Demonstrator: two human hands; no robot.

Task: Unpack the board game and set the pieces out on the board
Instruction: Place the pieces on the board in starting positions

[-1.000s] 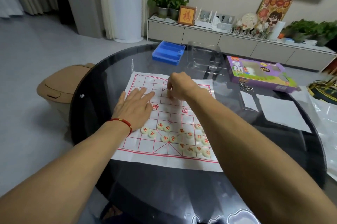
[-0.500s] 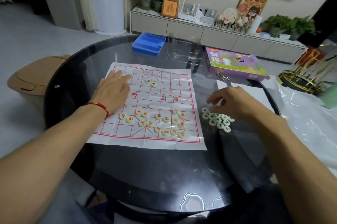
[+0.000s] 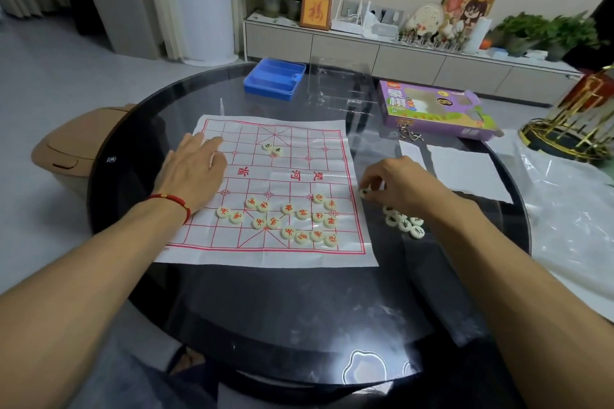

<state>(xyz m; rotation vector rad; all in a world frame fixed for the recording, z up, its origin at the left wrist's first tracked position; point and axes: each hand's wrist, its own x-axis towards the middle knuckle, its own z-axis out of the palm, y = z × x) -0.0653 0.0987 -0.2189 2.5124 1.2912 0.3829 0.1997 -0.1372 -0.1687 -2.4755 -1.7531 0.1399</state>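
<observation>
Left hand (image 3: 191,172) flat, fingers straight, palm down on the left edge of the white paper board with red grid lines (image 3: 265,255), pressing it to the round dark glass counter (image 3: 299,309); red cord bracelet (image 3: 172,202) on that wrist. Right hand (image 3: 395,187) just off the board's right edge, fingers curled, pinching one cream round piece with dark lettering (image 3: 364,193); heap of dark-lettered cream pieces (image 3: 403,222) on the counter beneath the wrist. Red-lettered cream pieces (image 3: 292,219) clustered loosely on the board's near half; two dark-lettered pieces (image 3: 272,148) touching at the far side. Far: blue plastic tray (image 3: 275,77), purple cardboard game box (image 3: 432,112); white paper sheet (image 3: 465,172) right of the hand.
</observation>
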